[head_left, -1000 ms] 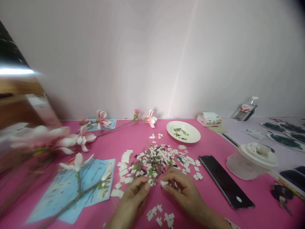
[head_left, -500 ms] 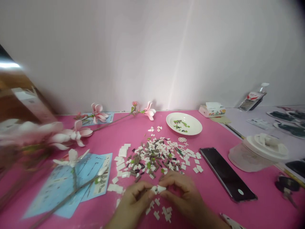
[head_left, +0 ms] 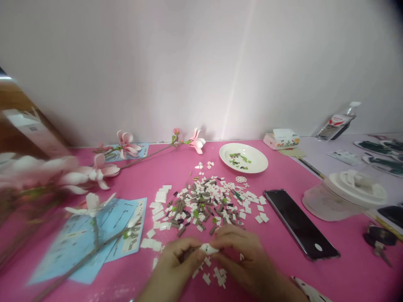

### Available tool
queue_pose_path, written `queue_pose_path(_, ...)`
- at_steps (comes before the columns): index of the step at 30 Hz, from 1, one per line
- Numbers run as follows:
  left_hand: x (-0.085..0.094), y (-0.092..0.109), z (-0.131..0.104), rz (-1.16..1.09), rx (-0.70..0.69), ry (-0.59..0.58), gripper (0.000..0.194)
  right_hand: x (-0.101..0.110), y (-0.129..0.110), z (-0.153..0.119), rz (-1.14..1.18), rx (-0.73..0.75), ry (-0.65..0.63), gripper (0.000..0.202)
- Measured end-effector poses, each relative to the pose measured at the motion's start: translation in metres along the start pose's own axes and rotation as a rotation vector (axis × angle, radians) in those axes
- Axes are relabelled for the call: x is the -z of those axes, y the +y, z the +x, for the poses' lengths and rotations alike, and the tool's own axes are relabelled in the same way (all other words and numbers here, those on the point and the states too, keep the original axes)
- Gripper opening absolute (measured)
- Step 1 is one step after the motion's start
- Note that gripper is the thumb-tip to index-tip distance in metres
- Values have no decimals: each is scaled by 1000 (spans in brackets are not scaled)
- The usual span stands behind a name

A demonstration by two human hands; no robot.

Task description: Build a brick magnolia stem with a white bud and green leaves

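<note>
My left hand (head_left: pixel 171 268) and my right hand (head_left: pixel 247 262) meet near the front edge of the pink table (head_left: pixel 283 268). Between their fingertips they pinch a small white brick piece (head_left: pixel 208 249). Just beyond the hands lies a heap of small white, brown and green brick pieces (head_left: pixel 204 205). A few loose white pieces (head_left: pixel 215 277) lie under my hands. Built brick flowers on long stems (head_left: pixel 94 205) lie to the left, over a blue instruction sheet (head_left: pixel 94 235).
A white plate (head_left: pixel 252 161) with several green bits stands behind the heap. A black phone (head_left: pixel 300 224) lies to the right, with a round lidded tub (head_left: pixel 344 195) beyond it. More pink flower stems (head_left: pixel 151 147), a tissue box (head_left: pixel 281 138) and a bottle (head_left: pixel 338 126) line the wall.
Both hands drew back from the heap toward the table's front edge and came together on the small white piece. The view has tilted up slightly.
</note>
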State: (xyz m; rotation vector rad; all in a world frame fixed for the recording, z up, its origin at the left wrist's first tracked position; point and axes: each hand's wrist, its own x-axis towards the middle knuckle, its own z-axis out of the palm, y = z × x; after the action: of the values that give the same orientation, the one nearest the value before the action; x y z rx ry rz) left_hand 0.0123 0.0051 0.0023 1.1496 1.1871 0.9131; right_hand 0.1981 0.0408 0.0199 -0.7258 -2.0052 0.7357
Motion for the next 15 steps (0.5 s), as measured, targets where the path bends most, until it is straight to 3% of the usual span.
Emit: queue_pose_path(15,-3,7,-2,-21,34,-16,33,0,-1,-2,-44,8,-33,7)
